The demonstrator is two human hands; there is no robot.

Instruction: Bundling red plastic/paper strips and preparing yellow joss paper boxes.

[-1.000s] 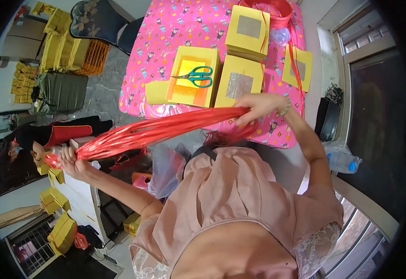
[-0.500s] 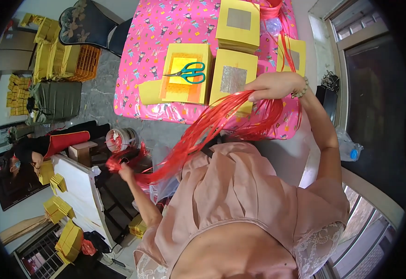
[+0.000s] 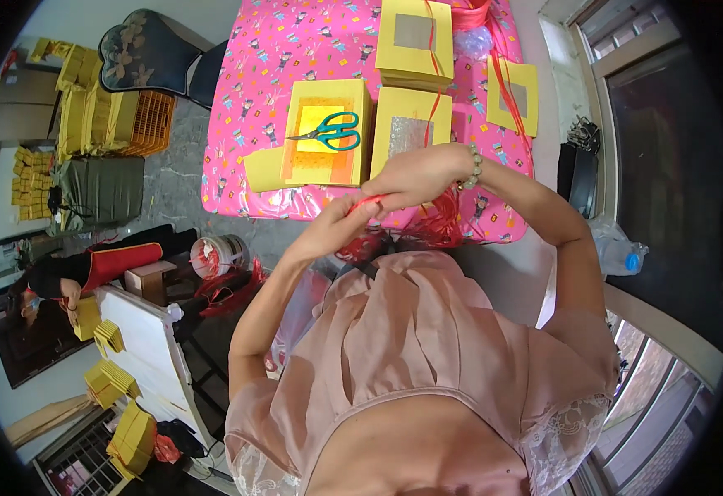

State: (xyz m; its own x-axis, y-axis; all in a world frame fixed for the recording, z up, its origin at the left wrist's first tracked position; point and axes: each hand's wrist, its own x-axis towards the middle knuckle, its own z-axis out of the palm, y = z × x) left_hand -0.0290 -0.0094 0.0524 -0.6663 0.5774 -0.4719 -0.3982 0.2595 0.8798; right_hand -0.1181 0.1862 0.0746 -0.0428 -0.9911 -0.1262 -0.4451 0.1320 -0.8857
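Observation:
My left hand (image 3: 335, 227) and my right hand (image 3: 421, 175) meet in front of the pink-covered table, both closed on a bundle of red plastic strands (image 3: 444, 221). A short red stretch shows between my fingers. Loose strands hang below my right hand, and more trail below my left. Just beyond my hands stand stacks of yellow paper sheets (image 3: 403, 101) with grey or clear rectangles on top. Teal-handled scissors (image 3: 326, 131) lie on the left stack (image 3: 312, 88), beside a folded yellow piece (image 3: 262, 169). A single red strand lies across the middle stacks.
More red strands (image 3: 471, 16) and a clear plastic item (image 3: 473, 43) lie at the table's far right. A bucket (image 3: 219, 255) stands on the floor at left. Beyond it, another person (image 3: 51, 269) handles yellow bundles at a white table (image 3: 146, 339). A chair (image 3: 148, 51) stands far left.
My left hand has come up and right to meet my right hand, which has moved left and down. The red strands, stretched out before, are now gathered between them.

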